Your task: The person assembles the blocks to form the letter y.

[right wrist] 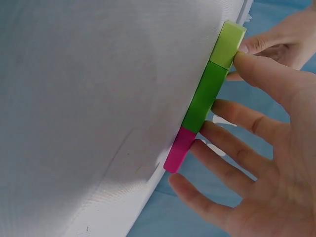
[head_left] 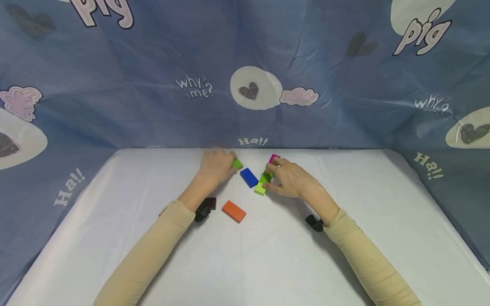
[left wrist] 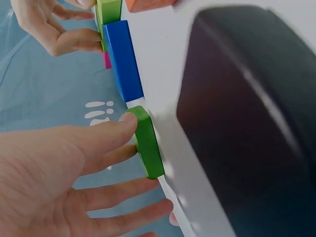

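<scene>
My left hand (head_left: 217, 165) pinches a green block (left wrist: 146, 143) near the back edge of the white table, its thumb at one end and a finger near the other. Just right of that block lies a blue block (head_left: 249, 177), apart from it. A row of three blocks slants farther right: lime (head_left: 260, 188), darker green (right wrist: 204, 98) and magenta (right wrist: 179, 149), set end to end. My right hand (head_left: 292, 178) touches the side of this row with spread, fairly straight fingers. The thumb is at the lime block. One corner of the blue block appears close to the row.
Nearer the front lie an orange block (head_left: 234, 211) and a dark brown block (head_left: 212, 203), the latter partly behind the left wrist. A large dark shape (left wrist: 242, 118) fills the right of the left wrist view. A blue printed cloth (head_left: 160, 114) rises behind the table.
</scene>
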Action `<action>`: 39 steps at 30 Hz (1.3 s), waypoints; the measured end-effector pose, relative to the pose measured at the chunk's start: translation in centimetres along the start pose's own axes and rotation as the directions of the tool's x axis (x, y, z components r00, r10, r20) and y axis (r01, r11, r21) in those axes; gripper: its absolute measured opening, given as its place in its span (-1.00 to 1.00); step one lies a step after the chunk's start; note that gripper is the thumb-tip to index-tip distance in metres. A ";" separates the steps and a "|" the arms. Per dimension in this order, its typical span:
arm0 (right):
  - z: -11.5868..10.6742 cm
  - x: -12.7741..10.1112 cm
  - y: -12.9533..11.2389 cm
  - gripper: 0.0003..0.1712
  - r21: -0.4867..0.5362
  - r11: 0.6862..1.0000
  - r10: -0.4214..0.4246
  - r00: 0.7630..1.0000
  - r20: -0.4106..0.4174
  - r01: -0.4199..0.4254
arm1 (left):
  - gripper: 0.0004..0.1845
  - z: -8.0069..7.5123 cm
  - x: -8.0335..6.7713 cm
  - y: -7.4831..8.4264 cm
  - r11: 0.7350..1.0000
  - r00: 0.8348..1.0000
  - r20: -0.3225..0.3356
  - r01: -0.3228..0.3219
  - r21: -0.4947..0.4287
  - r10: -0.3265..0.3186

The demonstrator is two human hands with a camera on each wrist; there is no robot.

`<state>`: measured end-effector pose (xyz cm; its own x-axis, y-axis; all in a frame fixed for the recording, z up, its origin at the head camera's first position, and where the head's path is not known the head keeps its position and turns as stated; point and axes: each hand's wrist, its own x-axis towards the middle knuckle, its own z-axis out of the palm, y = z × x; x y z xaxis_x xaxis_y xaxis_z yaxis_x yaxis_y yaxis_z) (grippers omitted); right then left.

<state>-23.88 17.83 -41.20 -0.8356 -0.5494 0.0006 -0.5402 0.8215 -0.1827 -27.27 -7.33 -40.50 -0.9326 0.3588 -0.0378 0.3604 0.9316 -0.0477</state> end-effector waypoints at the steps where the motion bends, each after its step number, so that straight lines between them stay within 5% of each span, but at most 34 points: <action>1: 0.0 0.0 0.0 -0.53 0.001 1.000 0.000 1.000 0.000 0.000 | -0.45 0.0 0.0 0.1 1.000 1.000 0.009 -0.003 -0.003 0.003; 39: -0.1 -0.1 -0.2 -0.54 0.009 1.000 0.005 1.000 -0.005 -0.005 | -0.49 0.0 -0.8 1.0 0.996 0.998 0.014 -0.064 -0.068 0.065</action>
<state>-23.71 17.76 -41.11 -0.8390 -0.5441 0.0047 -0.5348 0.8230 -0.1912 -26.19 -6.64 -40.51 -0.9071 0.4174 -0.0547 0.4168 0.9087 0.0227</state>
